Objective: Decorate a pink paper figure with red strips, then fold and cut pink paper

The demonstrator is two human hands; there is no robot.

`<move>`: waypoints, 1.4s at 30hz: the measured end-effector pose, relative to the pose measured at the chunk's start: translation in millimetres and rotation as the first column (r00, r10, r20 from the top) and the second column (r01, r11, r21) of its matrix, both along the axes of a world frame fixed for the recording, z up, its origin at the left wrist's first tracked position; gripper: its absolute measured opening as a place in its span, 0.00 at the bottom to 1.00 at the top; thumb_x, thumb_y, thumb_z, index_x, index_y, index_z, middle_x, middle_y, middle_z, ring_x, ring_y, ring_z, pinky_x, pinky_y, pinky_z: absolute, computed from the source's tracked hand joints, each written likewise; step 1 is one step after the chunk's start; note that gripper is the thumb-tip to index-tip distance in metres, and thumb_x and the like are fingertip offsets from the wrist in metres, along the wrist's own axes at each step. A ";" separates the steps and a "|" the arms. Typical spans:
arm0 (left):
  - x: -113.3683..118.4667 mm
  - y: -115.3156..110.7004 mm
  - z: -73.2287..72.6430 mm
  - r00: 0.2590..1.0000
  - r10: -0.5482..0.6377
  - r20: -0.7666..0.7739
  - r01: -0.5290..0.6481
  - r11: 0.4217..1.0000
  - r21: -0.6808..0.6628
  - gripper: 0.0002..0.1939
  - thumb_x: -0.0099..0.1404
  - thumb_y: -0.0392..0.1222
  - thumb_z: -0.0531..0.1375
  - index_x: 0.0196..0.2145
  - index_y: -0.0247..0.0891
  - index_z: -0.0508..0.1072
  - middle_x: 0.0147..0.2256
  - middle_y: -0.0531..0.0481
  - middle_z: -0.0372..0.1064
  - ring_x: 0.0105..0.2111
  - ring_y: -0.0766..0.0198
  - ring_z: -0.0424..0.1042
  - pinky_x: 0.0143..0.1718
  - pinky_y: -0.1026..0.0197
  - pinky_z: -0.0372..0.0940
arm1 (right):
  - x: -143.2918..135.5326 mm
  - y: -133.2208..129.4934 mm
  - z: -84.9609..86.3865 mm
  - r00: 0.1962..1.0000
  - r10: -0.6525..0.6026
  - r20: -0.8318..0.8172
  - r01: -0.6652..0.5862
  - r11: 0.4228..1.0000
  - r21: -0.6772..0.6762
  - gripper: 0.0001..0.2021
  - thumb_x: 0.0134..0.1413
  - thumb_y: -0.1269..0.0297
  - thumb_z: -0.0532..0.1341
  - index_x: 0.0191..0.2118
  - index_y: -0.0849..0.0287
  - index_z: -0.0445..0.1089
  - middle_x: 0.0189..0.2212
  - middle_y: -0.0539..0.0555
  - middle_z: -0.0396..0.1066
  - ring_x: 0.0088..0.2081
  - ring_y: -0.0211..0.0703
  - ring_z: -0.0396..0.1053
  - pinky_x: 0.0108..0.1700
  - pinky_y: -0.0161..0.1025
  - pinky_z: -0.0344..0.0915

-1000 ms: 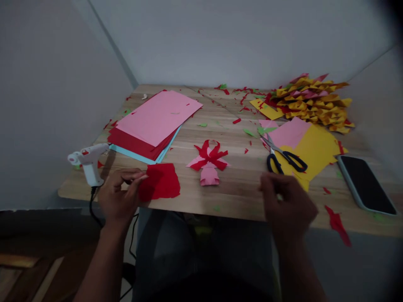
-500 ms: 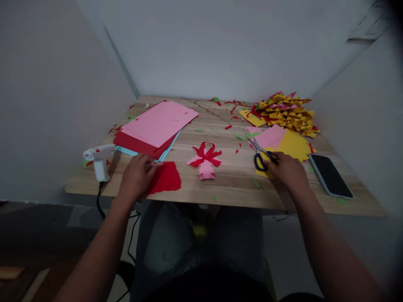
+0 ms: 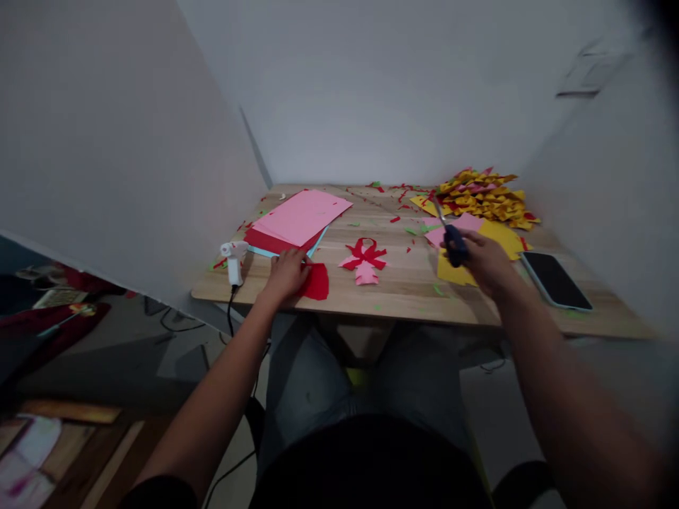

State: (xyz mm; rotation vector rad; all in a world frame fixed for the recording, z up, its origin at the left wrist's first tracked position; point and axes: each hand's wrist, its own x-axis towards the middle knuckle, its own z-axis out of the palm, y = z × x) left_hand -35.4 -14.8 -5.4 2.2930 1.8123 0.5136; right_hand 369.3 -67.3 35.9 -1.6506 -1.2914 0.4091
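Dark blue in the right hand: grasping scissors by the handles with curled fingers, blades aimed away toward the wall, held over pink paper and yellow paper. Touching the red piece with the left hand, close to the front edge of the table; cannot tell whether pinching or merely pressing. Between the two hands, apart from both, a cutout with red strips spread over pink. Just beyond the left hand, in one stack, pink sheets uppermost, then red sheets, then light blue sheets. Farther left, a white glue gun, with a dark cord hanging over the edge. Right of the yellow paper, a phone, dark screen up. Farther back on that side, a pile of folded yellow, pink and red. Across the back and middle, red and green scraps. Below the front edge, jeans.
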 end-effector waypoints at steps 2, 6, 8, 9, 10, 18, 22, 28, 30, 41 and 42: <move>6.2 -8.3 1.1 0.995 -0.051 0.086 0.048 0.998 0.028 0.10 0.68 0.39 0.55 0.45 0.36 0.73 0.44 0.41 0.75 0.46 0.51 0.72 0.50 0.51 0.63 | -40.7 -33.2 -0.9 0.770 0.223 -0.598 -0.253 0.967 0.035 0.23 0.44 0.50 0.72 0.43 0.56 0.72 0.30 0.49 0.74 0.28 0.37 0.72 0.36 0.38 0.70; 23.7 -20.3 0.4 0.954 -0.179 0.243 0.153 0.981 0.121 0.09 0.67 0.38 0.56 0.44 0.35 0.71 0.41 0.45 0.76 0.40 0.61 0.73 0.45 0.60 0.67 | -117.9 -104.7 -26.6 0.521 0.305 -0.797 -0.414 0.907 0.077 0.31 0.39 0.36 0.71 0.42 0.55 0.68 0.32 0.49 0.73 0.30 0.41 0.73 0.40 0.47 0.74; 31.9 -23.6 2.1 0.936 -0.211 0.282 0.158 0.967 0.200 0.11 0.66 0.35 0.56 0.46 0.34 0.70 0.43 0.44 0.75 0.42 0.61 0.73 0.46 0.60 0.67 | -141.1 -133.1 -44.2 0.445 0.305 -0.842 -0.465 0.882 0.073 0.33 0.40 0.32 0.68 0.41 0.56 0.69 0.32 0.52 0.73 0.34 0.45 0.75 0.42 0.50 0.73; 34.8 -25.4 4.0 0.930 -0.224 0.292 0.156 0.959 0.239 0.13 0.65 0.34 0.56 0.48 0.34 0.70 0.43 0.44 0.74 0.43 0.61 0.73 0.46 0.60 0.67 | -148.2 -143.7 -52.1 0.418 0.299 -0.858 -0.482 0.874 0.070 0.34 0.40 0.32 0.69 0.43 0.56 0.70 0.33 0.52 0.73 0.34 0.46 0.74 0.42 0.50 0.73; 36.6 -27.6 6.3 0.926 -0.237 0.294 0.156 0.949 0.275 0.15 0.64 0.32 0.56 0.49 0.34 0.69 0.43 0.44 0.74 0.42 0.61 0.73 0.46 0.59 0.68 | -152.7 -151.9 -58.9 0.398 0.287 -0.871 -0.486 0.872 0.066 0.34 0.41 0.33 0.69 0.45 0.55 0.70 0.33 0.52 0.73 0.34 0.45 0.74 0.42 0.48 0.73; 25.4 -73.2 -12.2 0.900 -0.415 0.136 0.341 0.861 0.377 0.07 0.64 0.32 0.60 0.33 0.42 0.77 0.38 0.48 0.76 0.43 0.55 0.72 0.48 0.53 0.64 | -164.2 -164.4 -83.5 0.375 0.179 -0.910 -0.486 0.873 -0.028 0.32 0.43 0.37 0.71 0.49 0.53 0.69 0.32 0.49 0.71 0.32 0.40 0.69 0.36 0.38 0.67; 29.7 -97.0 -49.6 0.907 -0.410 0.100 0.350 0.864 0.363 0.10 0.64 0.32 0.61 0.42 0.41 0.78 0.42 0.46 0.77 0.43 0.52 0.73 0.45 0.52 0.65 | -181.7 -163.0 -96.3 0.402 0.149 -0.903 -0.529 0.843 -0.096 0.32 0.40 0.39 0.73 0.46 0.56 0.70 0.31 0.49 0.72 0.31 0.39 0.68 0.34 0.37 0.66; 44.1 -102.1 -77.7 0.927 -0.313 0.206 0.192 0.870 0.455 0.08 0.69 0.36 0.59 0.45 0.39 0.76 0.43 0.45 0.78 0.46 0.53 0.74 0.49 0.50 0.67 | -192.2 -159.7 -103.0 0.457 0.134 -0.879 -0.531 0.834 -0.149 0.30 0.41 0.38 0.71 0.44 0.56 0.69 0.28 0.47 0.71 0.29 0.38 0.68 0.31 0.35 0.64; 47.4 -102.0 -82.5 0.920 -0.293 0.260 0.140 0.866 0.481 0.06 0.70 0.37 0.59 0.41 0.39 0.76 0.40 0.46 0.79 0.45 0.54 0.75 0.50 0.51 0.67 | -192.5 -160.3 -101.5 0.474 0.127 -0.871 -0.525 0.835 -0.164 0.30 0.42 0.39 0.71 0.43 0.56 0.69 0.28 0.47 0.71 0.28 0.37 0.68 0.30 0.35 0.64; 53.2 -106.0 -83.8 0.898 -0.194 0.395 -0.013 0.885 0.465 0.08 0.73 0.41 0.57 0.39 0.40 0.75 0.40 0.46 0.80 0.42 0.57 0.77 0.48 0.54 0.68 | -197.1 -171.6 -86.2 0.466 0.055 -0.883 -0.540 0.809 -0.234 0.32 0.40 0.36 0.71 0.44 0.56 0.69 0.30 0.49 0.72 0.29 0.39 0.68 0.32 0.37 0.65; 51.5 -105.2 -81.9 0.899 -0.191 0.395 -0.014 0.888 0.459 0.08 0.73 0.42 0.57 0.39 0.40 0.75 0.40 0.46 0.80 0.42 0.57 0.77 0.47 0.54 0.68 | -198.5 -171.3 -85.4 0.462 0.051 -0.886 -0.538 0.810 -0.234 0.33 0.39 0.36 0.71 0.44 0.56 0.69 0.30 0.49 0.72 0.29 0.39 0.68 0.33 0.37 0.66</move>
